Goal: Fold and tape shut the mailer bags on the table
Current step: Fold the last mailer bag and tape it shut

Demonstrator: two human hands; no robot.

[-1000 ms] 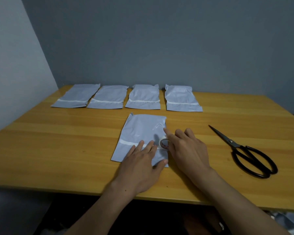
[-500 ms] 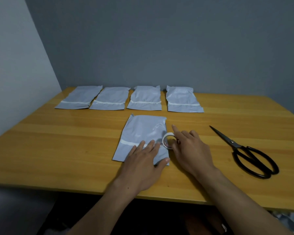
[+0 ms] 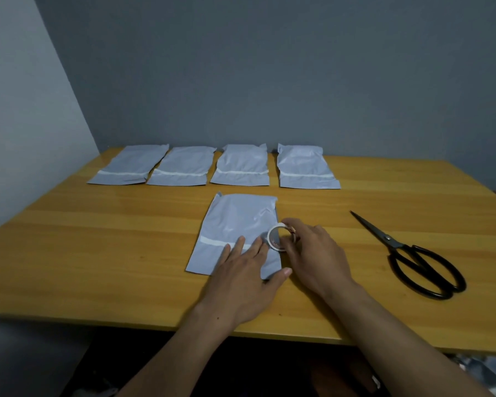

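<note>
Grey mailer bag [image 3: 235, 224] pinned flat under the spread left hand [image 3: 242, 277]; right hand [image 3: 317, 256] grips the tape roll [image 3: 278, 237] at its edge.

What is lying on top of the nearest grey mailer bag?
The left hand lies flat on the grey plastic mailer bag, hiding part of its white strip. The right hand holds a white tape roll at its right edge.

Taping a mailer bag on the tabletop [image 3: 98, 253]

Left hand [image 3: 241, 279] presses the near mailer bag [image 3: 235, 224] flat; right hand [image 3: 315, 253] holds a tape roll [image 3: 278, 237] at its edge; scissors [image 3: 413, 259] lie right.
</note>
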